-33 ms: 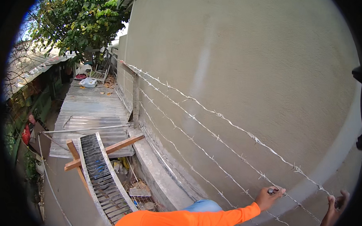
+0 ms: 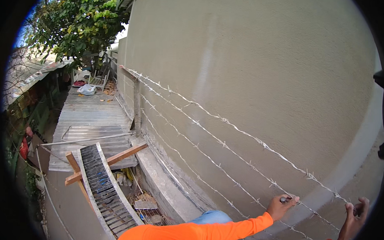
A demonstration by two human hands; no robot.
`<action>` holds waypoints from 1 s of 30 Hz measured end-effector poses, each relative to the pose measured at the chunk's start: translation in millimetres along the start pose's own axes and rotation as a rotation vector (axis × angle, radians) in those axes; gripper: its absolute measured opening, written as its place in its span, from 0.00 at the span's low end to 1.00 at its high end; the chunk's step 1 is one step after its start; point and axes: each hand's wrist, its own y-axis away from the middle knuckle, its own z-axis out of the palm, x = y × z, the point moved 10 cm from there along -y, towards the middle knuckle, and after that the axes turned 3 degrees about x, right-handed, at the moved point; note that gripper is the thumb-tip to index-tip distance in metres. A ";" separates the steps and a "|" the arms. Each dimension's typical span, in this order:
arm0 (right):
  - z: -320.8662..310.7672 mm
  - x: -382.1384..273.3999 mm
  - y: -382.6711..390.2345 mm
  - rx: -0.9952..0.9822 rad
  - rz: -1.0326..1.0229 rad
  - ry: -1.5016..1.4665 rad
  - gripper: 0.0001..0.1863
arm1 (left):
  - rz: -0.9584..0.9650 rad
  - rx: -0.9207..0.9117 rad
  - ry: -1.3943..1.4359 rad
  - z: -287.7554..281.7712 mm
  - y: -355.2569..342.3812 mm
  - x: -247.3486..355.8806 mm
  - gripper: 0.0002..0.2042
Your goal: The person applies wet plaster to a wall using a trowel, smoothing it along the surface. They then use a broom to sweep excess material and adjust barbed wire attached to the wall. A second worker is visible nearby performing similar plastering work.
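Strands of barbed wire [image 2: 242, 129] run from a post at the far left down toward me along a plastered wall. My left hand [image 2: 279, 208], in an orange sleeve, is closed around a small dark, round-ended object [image 2: 284, 199] whose kind I cannot make out. Its fingertips are at the second strand from the top. Farther right, my right hand [image 2: 355, 221] has its fingers curled and its thumb against the top strand, apparently gripping the wire. Part of that hand fades into the dark rim.
A tall grey wall [image 2: 283, 74] rises close on the right. On the left a metal ladder-like grating [image 2: 102, 182] leans by crossed wooden beams [image 2: 117, 157]. Beyond lies a corrugated metal roof [image 2: 88, 119] with a white plastic bag [image 2: 87, 89]. A concrete ledge [image 2: 160, 182] runs below the wire.
The whole scene has shifted slightly left in the view. Both hands stay at the wire, and a little more of the right hand shows.
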 end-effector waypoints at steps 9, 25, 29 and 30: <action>7.5 10.9 -16.2 -0.266 -0.069 -0.109 0.24 | 0.113 0.209 -0.065 -21.0 -21.9 -15.7 0.18; -34.6 -32.0 -19.2 0.070 -0.366 -0.081 0.22 | 0.215 0.208 0.031 -37.0 -48.6 -48.4 0.19; -42.3 -43.4 -21.4 0.059 -0.385 -0.066 0.22 | 0.173 0.192 -0.019 -39.3 -48.8 -50.8 0.19; -43.0 -44.8 -22.4 0.021 -0.357 -0.072 0.22 | 0.143 0.170 -0.034 -38.2 -49.3 -53.0 0.18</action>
